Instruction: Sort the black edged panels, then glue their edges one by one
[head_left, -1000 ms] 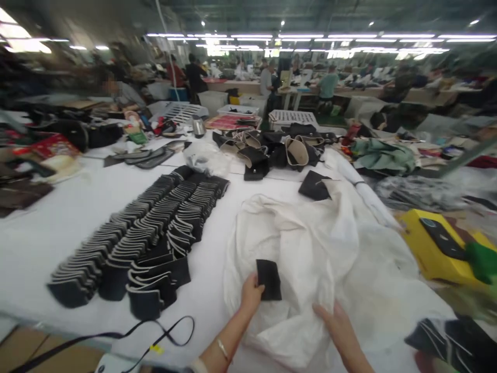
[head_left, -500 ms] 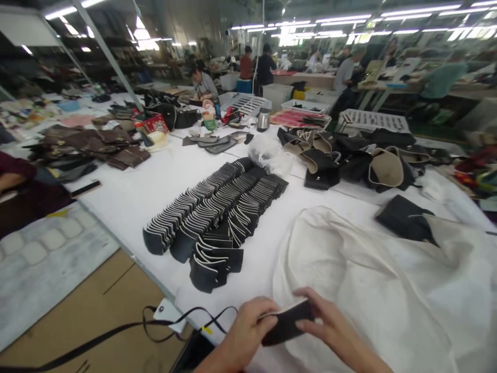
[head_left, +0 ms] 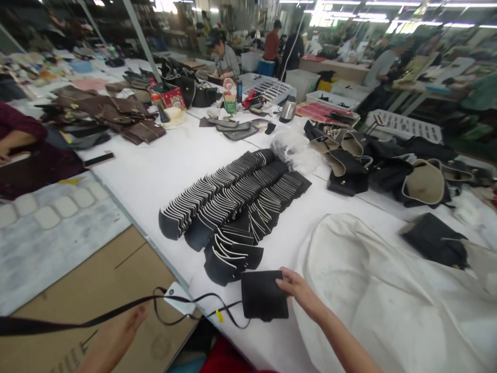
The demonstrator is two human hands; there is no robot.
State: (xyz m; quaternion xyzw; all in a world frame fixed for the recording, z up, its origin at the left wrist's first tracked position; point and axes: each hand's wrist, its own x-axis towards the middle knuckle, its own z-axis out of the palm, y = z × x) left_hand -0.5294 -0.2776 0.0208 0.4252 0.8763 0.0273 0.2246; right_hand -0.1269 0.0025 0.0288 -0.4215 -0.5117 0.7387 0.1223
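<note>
My right hand [head_left: 297, 290] pinches the upper right edge of a flat black leather piece [head_left: 265, 298], squarish with a small notch at its bottom edge. It is held over the front edge of the white table, just in front of overlapping rows of similar black pieces with pale edges [head_left: 229, 202]. My left hand [head_left: 120, 329] is off to the left over a brown cardboard sheet [head_left: 143, 274]; motion smears its fingers. A black strap [head_left: 116, 313] passes close to it. Between the hands, a white phone-like object [head_left: 180, 300] lies with a thin black cord.
White cloth [head_left: 349, 269] lies bunched to my right. Beyond it are black bags [head_left: 423, 181] and clear plastic wrap [head_left: 295, 150]. Brown leather pieces [head_left: 116, 116] are piled back left, near a co-worker's arm [head_left: 17, 140]. A metal kettle [head_left: 288, 110] stands farther back.
My left hand has let go of the leather piece and moved left over the cardboard. My right hand has brought the piece left and turned its broad face up. The view has shifted.
</note>
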